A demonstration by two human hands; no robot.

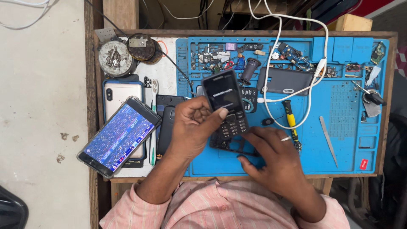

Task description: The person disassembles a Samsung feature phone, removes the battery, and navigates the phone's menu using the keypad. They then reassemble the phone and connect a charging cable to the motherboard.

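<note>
My left hand (193, 127) holds a small black keypad phone (224, 101) upright over the blue work mat (339, 106), its thumb pressed on the keys just under the lit screen. My right hand (271, 154) rests on the mat below the phone, fingers on a dark phone frame (227, 146) lying flat there. A small metal tool or tip pokes out beside the right hand's knuckles.
A lit smartphone (118, 138) lies tilted over a white phone (121, 91) at the left. A dark phone back (286, 80), white cable (277, 51), yellow-handled screwdriver (290, 121), metal spudger (327, 138), round tins (116, 57) and small parts sit around the mat.
</note>
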